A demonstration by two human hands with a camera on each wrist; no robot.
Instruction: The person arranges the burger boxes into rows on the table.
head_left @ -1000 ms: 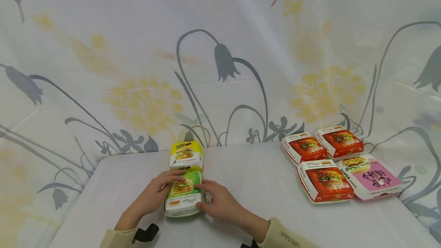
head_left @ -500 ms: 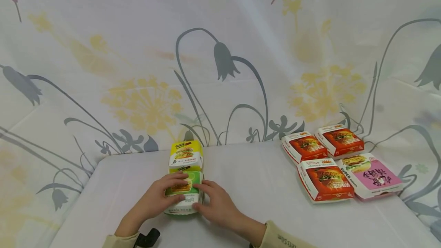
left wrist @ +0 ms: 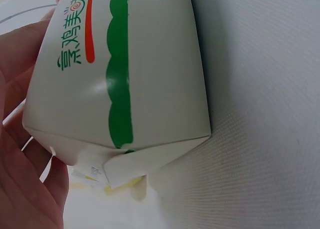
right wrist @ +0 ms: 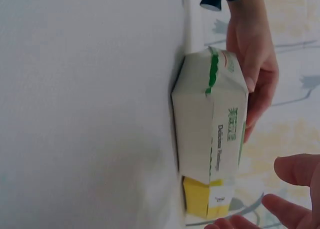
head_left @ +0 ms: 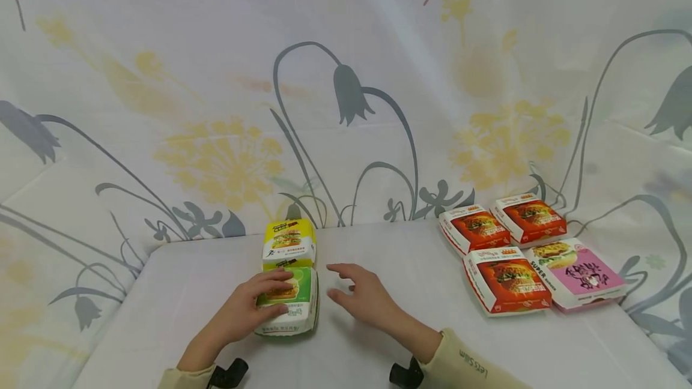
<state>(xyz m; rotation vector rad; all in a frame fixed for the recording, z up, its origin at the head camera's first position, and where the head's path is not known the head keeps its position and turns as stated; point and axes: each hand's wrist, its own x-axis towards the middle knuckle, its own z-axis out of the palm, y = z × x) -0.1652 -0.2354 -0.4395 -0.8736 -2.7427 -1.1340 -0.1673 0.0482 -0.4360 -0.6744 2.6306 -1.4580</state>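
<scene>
A green and white burger box (head_left: 289, 304) lies on the white table (head_left: 178, 281), its far end against a yellow burger box (head_left: 289, 242). My left hand (head_left: 274, 295) holds the green box from its left side, fingers across the lid and thumb on the near part. In the left wrist view the green box (left wrist: 125, 79) fills the frame beside my palm (left wrist: 20, 179). My right hand (head_left: 346, 284) hovers just right of the box, fingers spread, touching nothing. The right wrist view shows the green box (right wrist: 210, 124), the yellow box (right wrist: 202, 199) and my left hand (right wrist: 255, 64).
Three red burger boxes (head_left: 507, 278) (head_left: 476, 230) (head_left: 532, 218) and a pink one (head_left: 575, 270) lie flat at the table's right. A flowered cloth (head_left: 346, 107) hangs behind the table and drapes round its sides.
My right hand has let go of the green box's right side and lifted away to the right, fingers spread. My left hand stays on the box, which has shifted slightly.
</scene>
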